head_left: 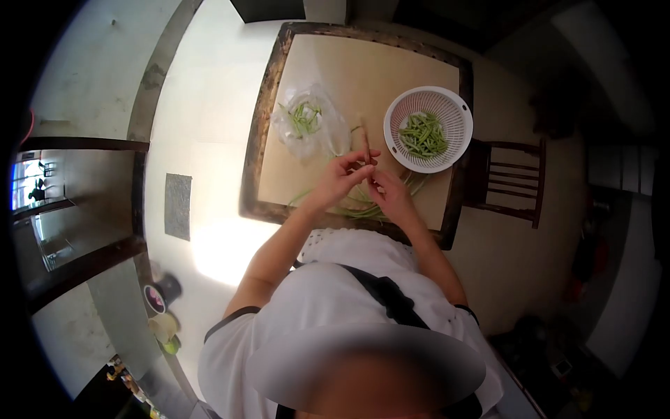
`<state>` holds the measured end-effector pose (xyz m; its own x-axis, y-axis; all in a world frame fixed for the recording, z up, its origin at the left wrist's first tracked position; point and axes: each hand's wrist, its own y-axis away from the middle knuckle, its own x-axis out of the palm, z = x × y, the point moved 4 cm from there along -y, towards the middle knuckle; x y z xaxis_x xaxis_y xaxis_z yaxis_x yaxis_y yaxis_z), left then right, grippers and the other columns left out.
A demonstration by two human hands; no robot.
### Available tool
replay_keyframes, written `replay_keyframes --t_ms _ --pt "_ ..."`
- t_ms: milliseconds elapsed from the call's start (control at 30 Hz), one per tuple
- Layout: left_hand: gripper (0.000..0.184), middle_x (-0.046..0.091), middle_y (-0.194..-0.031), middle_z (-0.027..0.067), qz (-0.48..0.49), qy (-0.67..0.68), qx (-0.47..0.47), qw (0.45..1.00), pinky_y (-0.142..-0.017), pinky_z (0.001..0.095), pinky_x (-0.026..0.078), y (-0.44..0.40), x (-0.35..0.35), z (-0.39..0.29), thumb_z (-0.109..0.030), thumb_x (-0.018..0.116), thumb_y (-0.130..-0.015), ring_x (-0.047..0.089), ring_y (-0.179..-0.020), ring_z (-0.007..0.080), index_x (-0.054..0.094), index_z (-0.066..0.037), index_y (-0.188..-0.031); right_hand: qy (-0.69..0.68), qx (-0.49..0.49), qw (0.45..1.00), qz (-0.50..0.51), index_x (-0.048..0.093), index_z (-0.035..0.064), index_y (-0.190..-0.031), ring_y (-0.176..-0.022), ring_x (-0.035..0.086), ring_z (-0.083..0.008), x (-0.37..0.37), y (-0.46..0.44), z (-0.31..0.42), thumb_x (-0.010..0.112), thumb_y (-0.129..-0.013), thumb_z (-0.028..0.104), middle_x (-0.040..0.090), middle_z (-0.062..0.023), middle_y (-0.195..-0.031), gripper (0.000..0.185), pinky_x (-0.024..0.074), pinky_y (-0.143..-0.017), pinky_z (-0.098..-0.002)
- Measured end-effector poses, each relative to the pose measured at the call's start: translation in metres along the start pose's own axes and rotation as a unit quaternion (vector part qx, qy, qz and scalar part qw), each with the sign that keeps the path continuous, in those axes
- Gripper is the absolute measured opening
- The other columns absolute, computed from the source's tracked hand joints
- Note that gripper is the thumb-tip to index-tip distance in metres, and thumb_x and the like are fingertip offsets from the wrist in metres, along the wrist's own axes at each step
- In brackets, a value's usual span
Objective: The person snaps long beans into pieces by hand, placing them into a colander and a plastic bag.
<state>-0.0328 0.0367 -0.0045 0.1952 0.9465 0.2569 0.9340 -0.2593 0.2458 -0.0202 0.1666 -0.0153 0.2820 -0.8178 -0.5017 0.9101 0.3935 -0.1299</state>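
Observation:
My left hand (342,180) and my right hand (392,198) meet over the near part of the table, fingertips almost touching. Both are closed in a pinch around a thin, brownish long bean (365,133) that sticks up past the fingers; its lower end is hidden by them. Uncut green long beans (363,208) lie on the table under and around my hands. To the right, a white colander (392,133) holds short green bean pieces (423,135). A clear plastic bag (333,129) with green scraps (304,117) on it lies to the left.
The table (269,105) has a dark, worn wooden edge and a light top. A dark wooden chair (513,181) stands at its right side. On the floor to the left are a grey mat (178,206) and a dark bin (167,288).

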Motion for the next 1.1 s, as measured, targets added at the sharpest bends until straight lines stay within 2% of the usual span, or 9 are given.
replay_keyframes --t_ms 167,267,433,533,667,767,833,967,1100 --pt "0.020 0.055 -0.083 0.0029 -0.011 -0.139 0.114 0.984 -0.060 0.0210 0.041 0.008 -0.003 -0.036 -0.011 0.048 -0.083 0.049 -0.069 0.0080 0.055 0.000 -0.099 -0.078 0.081 0.993 0.042 0.050 0.0015 -0.098 -0.074 0.052 -0.0198 -0.015 -0.012 0.021 0.052 -0.076 0.004 0.054 -0.0086 -0.086 0.022 0.0415 -0.067 -0.0295" --pt "0.019 0.054 -0.082 0.0046 0.036 -0.175 0.105 0.978 -0.059 0.0220 0.042 0.024 -0.008 -0.052 -0.009 0.045 -0.084 0.050 -0.069 0.0090 0.054 0.001 -0.097 -0.237 0.076 0.964 -0.097 0.048 0.0008 -0.104 -0.074 0.051 -0.0155 -0.054 -0.030 0.041 0.052 -0.076 0.003 0.053 -0.0062 -0.090 0.028 0.0416 -0.066 -0.0278" --pt "0.015 0.052 -0.071 0.0056 0.024 -0.199 0.093 0.975 -0.056 0.0242 0.041 0.037 -0.013 -0.061 -0.010 0.051 -0.081 0.048 -0.062 0.0130 0.058 -0.003 -0.092 0.151 -0.166 0.973 -0.049 0.051 0.0017 -0.088 -0.070 0.050 -0.0245 -0.070 -0.046 0.083 0.055 -0.073 0.003 0.052 -0.0095 -0.080 0.016 0.0411 -0.061 -0.0314" --pt "0.017 0.052 -0.076 0.0060 -0.069 -0.367 0.204 0.905 -0.058 0.0225 0.043 0.046 -0.003 -0.093 -0.006 0.055 -0.077 0.052 -0.066 0.0120 0.057 -0.003 -0.094 0.170 -0.240 0.953 -0.066 0.050 0.0034 -0.079 -0.068 0.048 -0.0287 -0.057 -0.049 0.100 0.055 -0.073 0.006 0.049 -0.0107 -0.073 0.008 0.0397 -0.059 -0.0346" --pt "0.018 0.053 -0.072 0.0059 -0.102 -0.370 0.270 0.883 -0.055 0.0215 0.042 0.043 -0.006 -0.095 -0.002 0.061 -0.071 0.053 -0.059 0.0131 0.059 -0.005 -0.088 0.150 -0.242 0.959 -0.010 0.049 0.0035 -0.076 -0.066 0.047 -0.0301 -0.034 -0.054 0.112 0.054 -0.073 0.007 0.049 -0.0113 -0.071 0.007 0.0393 -0.058 -0.0353" --pt "0.015 0.054 -0.068 0.0052 -0.167 -0.354 0.312 0.866 -0.052 0.0204 0.042 0.046 -0.011 -0.097 0.000 0.062 -0.069 0.052 -0.055 0.0118 0.060 -0.003 -0.083 0.027 -0.174 0.983 -0.056 0.047 0.0036 -0.074 -0.061 0.047 -0.0215 -0.018 -0.058 0.100 0.051 -0.078 0.009 0.048 -0.0071 -0.066 0.008 0.0385 -0.056 -0.0289" --pt "0.012 0.056 -0.070 0.0048 -0.220 -0.285 0.290 0.887 -0.054 0.0198 0.042 0.046 -0.019 -0.095 0.001 0.062 -0.069 0.053 -0.058 0.0095 0.060 0.000 -0.081 -0.435 0.049 0.898 -0.039 0.047 0.0039 -0.075 -0.060 0.043 -0.0097 0.009 -0.061 0.076 0.047 -0.084 0.011 0.046 -0.0004 -0.064 0.011 0.0363 -0.055 -0.0219" --pt "0.010 0.059 -0.073 0.0041 -0.225 -0.187 0.229 0.928 -0.058 0.0193 0.042 0.043 -0.047 -0.083 0.002 0.061 -0.070 0.053 -0.063 0.0077 0.060 0.000 -0.080 -0.531 0.069 0.844 -0.014 0.046 0.0044 -0.076 -0.060 0.038 -0.0033 0.030 -0.064 0.078 0.044 -0.086 0.013 0.043 0.0035 -0.064 0.013 0.0335 -0.054 -0.0176" --pt "0.011 0.060 -0.078 0.0043 -0.319 -0.002 0.229 0.919 -0.061 0.0181 0.041 0.058 -0.095 -0.096 -0.002 0.060 -0.072 0.052 -0.068 0.0068 0.061 0.000 -0.083 -0.382 0.111 0.917 0.020 0.049 0.0020 -0.085 -0.061 0.046 -0.0063 0.043 -0.065 0.023 0.049 -0.082 0.012 0.050 0.0001 -0.069 0.010 0.0384 -0.058 -0.0194"
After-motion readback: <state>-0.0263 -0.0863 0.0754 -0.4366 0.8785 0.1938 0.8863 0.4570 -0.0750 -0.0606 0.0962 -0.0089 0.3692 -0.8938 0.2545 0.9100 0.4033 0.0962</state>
